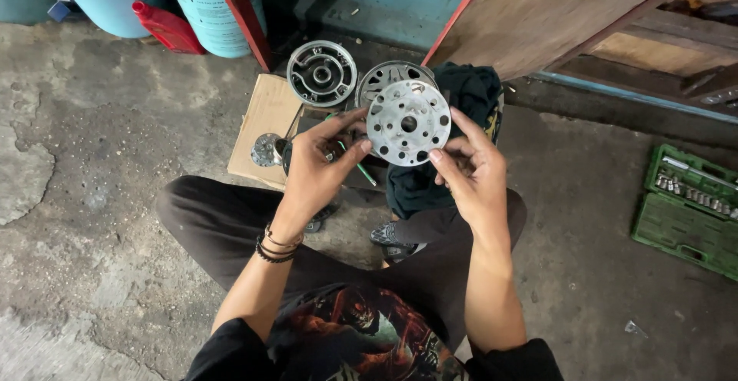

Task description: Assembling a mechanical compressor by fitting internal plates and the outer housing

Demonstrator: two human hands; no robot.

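Both hands, left hand [319, 167] and right hand [470, 167], pinch a flat, round, perforated metal disc [408, 123] by its rim above rough concrete floor [92, 219].

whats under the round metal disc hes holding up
Below the perforated disc lie a dark cloth and another round metal part, both partly covered; whatever sits directly beneath is hidden.

I see both hands holding a round metal disc [408, 123] with holes, upright between them: the left hand [319, 167] pinches its left edge, the right hand [470, 167] its lower right edge. Behind it, on cardboard [265, 119] on the floor [92, 196], lie two round housings [322, 73]. A dark cloth [469, 93] sits beside them. A green socket case [688, 212] lies well to the right.
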